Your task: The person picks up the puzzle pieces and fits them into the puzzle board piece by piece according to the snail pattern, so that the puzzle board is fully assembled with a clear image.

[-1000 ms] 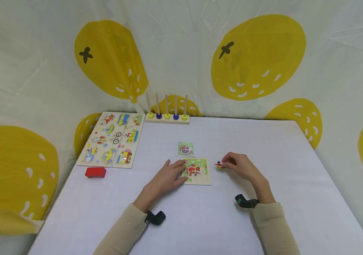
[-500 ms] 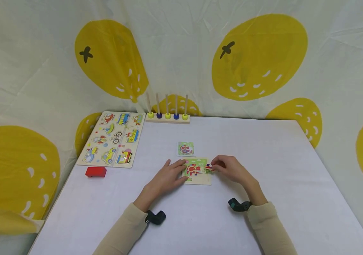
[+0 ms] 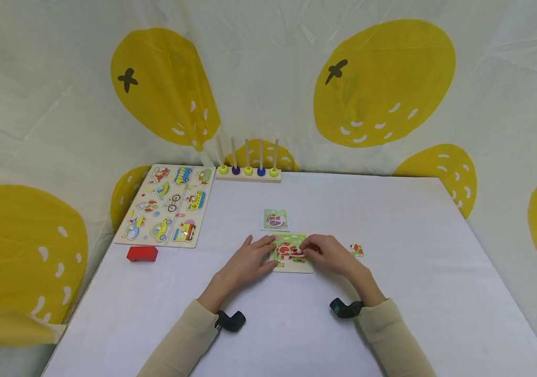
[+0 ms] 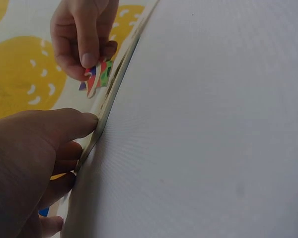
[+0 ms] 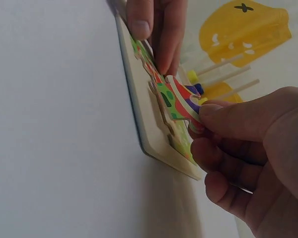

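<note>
A small wooden jigsaw board (image 3: 299, 268) with a green and red picture lies on the white table, partly filled with pieces. My left hand (image 3: 248, 260) rests on its left side, fingers spread, with fingertips touching the board. Over the board's right part, my right hand (image 3: 332, 255) pinches a puzzle piece (image 5: 181, 101) between thumb and fingers. That piece is green, red, white and purple; in the right wrist view it is tilted above the board. Another loose puzzle piece (image 3: 356, 250) lies right of the right hand.
A small picture card (image 3: 275, 220) lies behind the board. Farther back stands a peg rack (image 3: 247, 178) with yellow and blue beads. At left are a vehicle puzzle board (image 3: 165, 207) and a red block (image 3: 142, 254). A fruit-print cloth (image 3: 268, 78) hangs behind the table.
My right hand has carried the puzzle piece leftward from beside the board to over it. The other loose piece has come into view. My left hand stays in place.
</note>
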`<state>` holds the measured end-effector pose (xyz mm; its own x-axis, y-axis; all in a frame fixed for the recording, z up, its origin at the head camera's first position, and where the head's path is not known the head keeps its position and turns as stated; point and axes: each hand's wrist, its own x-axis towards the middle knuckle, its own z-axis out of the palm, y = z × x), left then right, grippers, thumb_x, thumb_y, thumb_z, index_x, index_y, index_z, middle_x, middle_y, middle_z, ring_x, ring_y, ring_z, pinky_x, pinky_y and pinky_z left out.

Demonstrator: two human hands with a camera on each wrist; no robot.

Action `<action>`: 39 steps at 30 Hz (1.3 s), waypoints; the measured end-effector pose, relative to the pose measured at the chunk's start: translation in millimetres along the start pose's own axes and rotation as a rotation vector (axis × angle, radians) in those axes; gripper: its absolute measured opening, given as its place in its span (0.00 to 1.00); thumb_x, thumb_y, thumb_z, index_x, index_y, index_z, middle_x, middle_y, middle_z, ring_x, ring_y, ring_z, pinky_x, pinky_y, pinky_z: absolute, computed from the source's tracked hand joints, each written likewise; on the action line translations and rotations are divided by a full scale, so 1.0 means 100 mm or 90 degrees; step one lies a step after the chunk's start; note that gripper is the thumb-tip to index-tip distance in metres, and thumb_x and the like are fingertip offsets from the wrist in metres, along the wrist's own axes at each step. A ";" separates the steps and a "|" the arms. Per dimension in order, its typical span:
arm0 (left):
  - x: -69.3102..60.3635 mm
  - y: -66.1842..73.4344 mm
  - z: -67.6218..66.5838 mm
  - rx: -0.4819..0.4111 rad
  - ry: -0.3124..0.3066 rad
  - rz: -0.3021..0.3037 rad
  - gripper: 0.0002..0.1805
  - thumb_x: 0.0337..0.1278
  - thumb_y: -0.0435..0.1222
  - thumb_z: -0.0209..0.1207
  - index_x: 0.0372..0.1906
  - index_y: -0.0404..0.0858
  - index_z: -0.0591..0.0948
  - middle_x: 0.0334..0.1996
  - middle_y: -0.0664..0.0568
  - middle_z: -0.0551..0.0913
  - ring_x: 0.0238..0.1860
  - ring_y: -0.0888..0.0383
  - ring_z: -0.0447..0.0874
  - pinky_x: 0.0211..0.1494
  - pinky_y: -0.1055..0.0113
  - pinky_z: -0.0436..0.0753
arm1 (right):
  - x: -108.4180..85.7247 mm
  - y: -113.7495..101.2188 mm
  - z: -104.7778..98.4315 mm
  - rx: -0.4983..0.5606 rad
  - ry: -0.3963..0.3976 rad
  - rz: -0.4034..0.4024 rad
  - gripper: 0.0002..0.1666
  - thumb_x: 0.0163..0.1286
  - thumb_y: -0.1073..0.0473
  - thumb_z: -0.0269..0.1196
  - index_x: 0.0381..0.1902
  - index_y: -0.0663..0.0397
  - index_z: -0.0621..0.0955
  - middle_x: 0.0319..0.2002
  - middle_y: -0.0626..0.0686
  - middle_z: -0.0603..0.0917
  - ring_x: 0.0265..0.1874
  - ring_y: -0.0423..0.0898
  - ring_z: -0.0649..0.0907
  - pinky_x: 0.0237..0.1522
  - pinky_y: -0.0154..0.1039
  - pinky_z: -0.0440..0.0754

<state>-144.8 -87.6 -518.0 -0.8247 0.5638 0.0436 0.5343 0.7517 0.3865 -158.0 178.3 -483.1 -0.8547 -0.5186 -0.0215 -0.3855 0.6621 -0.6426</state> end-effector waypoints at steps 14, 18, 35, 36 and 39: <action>0.00 -0.01 0.00 0.009 0.006 0.007 0.29 0.69 0.52 0.57 0.68 0.41 0.76 0.74 0.52 0.69 0.76 0.55 0.66 0.79 0.42 0.60 | 0.05 -0.08 0.17 -0.026 -0.006 -0.049 0.07 0.69 0.62 0.65 0.43 0.54 0.85 0.39 0.47 0.87 0.37 0.37 0.80 0.44 0.37 0.83; 0.00 0.00 0.01 0.003 0.013 0.006 0.28 0.69 0.50 0.58 0.67 0.40 0.77 0.74 0.51 0.70 0.75 0.55 0.67 0.79 0.41 0.60 | 0.06 -0.11 0.20 -0.035 -0.001 -0.041 0.07 0.68 0.63 0.66 0.43 0.54 0.86 0.37 0.47 0.87 0.36 0.38 0.80 0.43 0.37 0.83; 0.02 0.10 0.06 0.027 0.091 -0.019 0.23 0.67 0.49 0.60 0.58 0.39 0.82 0.67 0.50 0.78 0.70 0.55 0.74 0.74 0.39 0.67 | 0.09 -0.08 0.29 -0.058 0.027 -0.045 0.03 0.65 0.63 0.68 0.37 0.53 0.86 0.32 0.45 0.84 0.31 0.36 0.77 0.37 0.34 0.79; 0.02 0.11 0.07 0.031 0.099 -0.022 0.22 0.67 0.49 0.60 0.57 0.39 0.83 0.67 0.50 0.78 0.70 0.55 0.75 0.74 0.39 0.68 | 0.09 -0.08 0.29 -0.060 0.029 -0.047 0.03 0.65 0.63 0.68 0.37 0.53 0.86 0.32 0.45 0.84 0.31 0.36 0.77 0.37 0.34 0.79; 0.04 0.14 0.09 0.038 0.125 -0.033 0.21 0.66 0.51 0.61 0.52 0.40 0.84 0.65 0.50 0.80 0.67 0.55 0.77 0.72 0.38 0.69 | 0.09 -0.09 0.29 -0.059 0.033 -0.048 0.03 0.65 0.63 0.68 0.37 0.52 0.86 0.32 0.45 0.83 0.31 0.37 0.76 0.37 0.34 0.79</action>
<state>-138.5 -71.7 -520.6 -0.8685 0.4510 0.2058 0.4956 0.8003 0.3376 -151.9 152.2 -500.0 -0.8382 -0.5415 0.0645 -0.4771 0.6710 -0.5676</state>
